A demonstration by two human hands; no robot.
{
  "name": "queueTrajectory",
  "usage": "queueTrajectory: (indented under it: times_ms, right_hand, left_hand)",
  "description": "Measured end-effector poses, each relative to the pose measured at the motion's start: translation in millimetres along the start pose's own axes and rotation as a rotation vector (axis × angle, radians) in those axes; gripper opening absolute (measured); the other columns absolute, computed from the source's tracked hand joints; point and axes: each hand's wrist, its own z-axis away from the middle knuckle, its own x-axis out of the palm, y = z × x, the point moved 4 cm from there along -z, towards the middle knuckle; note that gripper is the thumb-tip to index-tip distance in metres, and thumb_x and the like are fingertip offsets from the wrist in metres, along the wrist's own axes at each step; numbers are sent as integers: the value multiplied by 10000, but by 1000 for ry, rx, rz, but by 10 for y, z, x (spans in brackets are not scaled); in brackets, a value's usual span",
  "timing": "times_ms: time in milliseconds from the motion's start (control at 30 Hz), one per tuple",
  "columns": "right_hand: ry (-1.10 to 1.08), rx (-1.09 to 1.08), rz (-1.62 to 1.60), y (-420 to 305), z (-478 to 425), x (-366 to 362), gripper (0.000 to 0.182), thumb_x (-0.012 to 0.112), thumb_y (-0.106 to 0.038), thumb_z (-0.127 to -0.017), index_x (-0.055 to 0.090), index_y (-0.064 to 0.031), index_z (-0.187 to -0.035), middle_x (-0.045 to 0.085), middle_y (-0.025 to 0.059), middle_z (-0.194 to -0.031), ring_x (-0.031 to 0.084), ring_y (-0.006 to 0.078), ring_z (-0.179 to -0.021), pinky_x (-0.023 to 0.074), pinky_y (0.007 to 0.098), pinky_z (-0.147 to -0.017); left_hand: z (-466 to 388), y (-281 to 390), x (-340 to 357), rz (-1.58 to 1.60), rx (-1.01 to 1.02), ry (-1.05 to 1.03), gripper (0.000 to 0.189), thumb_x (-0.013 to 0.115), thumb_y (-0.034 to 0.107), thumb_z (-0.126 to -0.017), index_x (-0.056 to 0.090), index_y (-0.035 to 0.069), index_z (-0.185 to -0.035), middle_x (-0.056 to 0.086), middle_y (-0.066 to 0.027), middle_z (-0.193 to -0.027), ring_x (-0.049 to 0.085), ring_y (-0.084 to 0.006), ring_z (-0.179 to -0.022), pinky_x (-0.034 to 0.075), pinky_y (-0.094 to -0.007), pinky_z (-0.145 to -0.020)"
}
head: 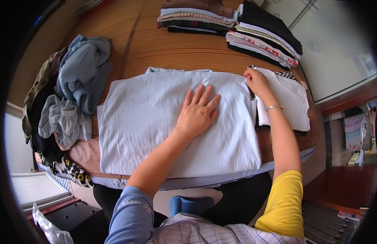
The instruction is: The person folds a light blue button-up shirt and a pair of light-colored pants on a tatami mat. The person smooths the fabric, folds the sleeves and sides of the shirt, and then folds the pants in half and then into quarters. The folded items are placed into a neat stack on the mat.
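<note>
A light blue garment [139,122], folded into a wide rectangle with some wrinkles, lies in front of me on the bed. My left hand [200,111] rests flat on its right half, fingers spread. At the garment's upper right corner is my right hand [256,80], its fingers bent together; whether cloth is pinched between them cannot be told. Just right of it, partly beneath my right forearm, lies a folded white garment [289,103] on top of black and patterned cloth. A light blue edge of cloth [179,70] shows beyond the far side of the big garment.
Two stacks of folded clothes, one topped with brown [197,7] and one with black [270,27], stand at the far right on the ribbed bed mat [176,48]. Rumpled blue clothes [81,67] are heaped at the left edge. A blue plastic stool [188,205] is below me.
</note>
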Motion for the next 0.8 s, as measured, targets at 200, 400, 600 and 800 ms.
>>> queueTrajectory:
  times_ms: [200, 400, 600, 800]
  right_hand:
    - [110, -244, -266, -995, 319, -22, 320, 489, 24, -834, 542, -1, -1148, 574, 170, -1167, 525, 353, -1115, 423, 409, -958]
    - [15, -178, 162, -1061, 760, 402, 458, 548, -207, -904, 448, -27, -1313, 421, 204, -1385, 375, 366, -1300, 302, 469, -1071]
    - [-14, -124, 269, -1085, 759, 388, 516, 503, -354, -930, 428, -79, -1360, 372, 218, -1429, 309, 365, -1352, 232, 519, -1094]
    - [11, -26, 296, -743, 682, 381, 548, 451, -371, -950, 409, 0, -1351, 374, 248, -1418, 316, 376, -1346, 239, 471, -1108]
  left_hand:
    - [75, -62, 21, 35, -33, 9, 443, 507, 353, -914, 514, 194, -1327, 372, -91, -1468, 297, -285, -1378, 206, -485, -1122]
    - [246, -457, -226, 175, -73, 11, 484, 571, 321, -883, 508, 97, -1307, 387, -147, -1443, 318, -311, -1361, 253, -462, -1109]
    - [817, -1992, -772, -186, -337, 43, 461, 489, 352, -945, 489, 110, -1337, 405, -115, -1443, 343, -274, -1352, 253, -454, -1106]
    - [884, -2113, -805, -311, -407, 6, 477, 437, 372, -962, 434, 168, -1393, 372, -59, -1476, 294, -244, -1386, 194, -449, -1131]
